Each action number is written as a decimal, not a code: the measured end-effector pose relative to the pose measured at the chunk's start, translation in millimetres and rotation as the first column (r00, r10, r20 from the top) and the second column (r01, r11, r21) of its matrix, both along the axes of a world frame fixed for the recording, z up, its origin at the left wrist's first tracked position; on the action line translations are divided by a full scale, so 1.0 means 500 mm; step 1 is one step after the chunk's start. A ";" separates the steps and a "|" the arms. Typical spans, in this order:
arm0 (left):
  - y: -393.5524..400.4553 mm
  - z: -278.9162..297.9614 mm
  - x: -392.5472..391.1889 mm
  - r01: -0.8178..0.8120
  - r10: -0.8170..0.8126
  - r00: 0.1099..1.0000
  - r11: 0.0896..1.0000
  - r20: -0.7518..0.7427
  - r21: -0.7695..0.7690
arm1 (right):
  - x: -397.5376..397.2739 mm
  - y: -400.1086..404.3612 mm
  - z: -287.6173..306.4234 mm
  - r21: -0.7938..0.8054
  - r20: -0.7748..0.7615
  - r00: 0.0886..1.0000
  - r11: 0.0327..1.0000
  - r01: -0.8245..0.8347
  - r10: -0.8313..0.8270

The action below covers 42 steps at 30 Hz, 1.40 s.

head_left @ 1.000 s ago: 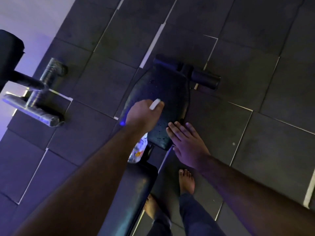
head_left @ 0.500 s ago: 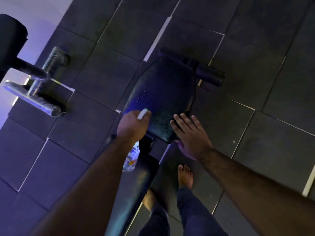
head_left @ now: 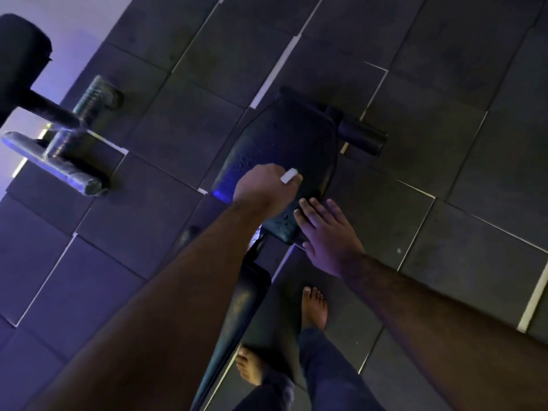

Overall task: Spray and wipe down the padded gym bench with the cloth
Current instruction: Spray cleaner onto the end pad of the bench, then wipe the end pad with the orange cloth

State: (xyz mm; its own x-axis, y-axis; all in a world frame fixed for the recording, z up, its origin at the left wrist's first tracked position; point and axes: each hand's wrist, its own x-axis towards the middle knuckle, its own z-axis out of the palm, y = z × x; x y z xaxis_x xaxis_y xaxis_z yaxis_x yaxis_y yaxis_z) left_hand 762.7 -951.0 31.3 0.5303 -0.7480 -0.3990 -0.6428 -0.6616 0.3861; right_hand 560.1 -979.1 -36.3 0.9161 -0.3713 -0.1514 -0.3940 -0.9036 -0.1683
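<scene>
The black padded bench seat (head_left: 284, 137) lies in the middle of the view, speckled with spray droplets. My left hand (head_left: 264, 188) hovers over its near part, shut on a spray bottle whose white nozzle (head_left: 289, 175) sticks out past my fingers. The bottle's body is almost wholly hidden under my forearm. My right hand (head_left: 326, 235) rests flat on the seat's near right corner, fingers apart and holding nothing. The bench's long back pad (head_left: 246, 307) runs toward me below my left arm. No cloth is in view.
A black foam roller (head_left: 361, 136) sticks out at the seat's far end. A plastic-wrapped metal frame (head_left: 59, 164) and a black pad (head_left: 20, 54) stand at the left. My bare feet (head_left: 314, 307) are on the dark rubber floor tiles beside the bench.
My left hand with the bottle has moved forward over the seat from its near edge, and the bottle's body has slipped under my forearm. My right hand stays on the seat's corner.
</scene>
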 end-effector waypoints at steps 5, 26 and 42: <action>0.192 0.019 0.028 -0.396 0.370 0.918 0.877 -0.143 -0.272 | 0.025 0.078 0.017 0.028 0.018 0.998 0.997 -0.066 0.065; 1.363 -0.041 -0.160 -0.657 0.929 0.098 -0.209 -0.357 -0.724 | 0.282 0.931 0.011 0.223 -0.137 0.764 0.772 -0.596 0.630; 1.464 -0.082 -0.253 -0.931 0.977 0.198 0.213 -0.082 0.295 | 0.280 0.980 0.031 0.639 -0.493 0.827 0.758 0.132 0.271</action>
State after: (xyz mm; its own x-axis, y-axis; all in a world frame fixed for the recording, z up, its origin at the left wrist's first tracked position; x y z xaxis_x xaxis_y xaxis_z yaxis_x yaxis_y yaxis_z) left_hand 636.4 -218.8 -9.5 0.6796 0.3512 -0.6441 0.6070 -0.7622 0.2250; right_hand 700.2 -489.2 -20.8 0.6255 0.0571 -0.7781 -0.5370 -0.6919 -0.4825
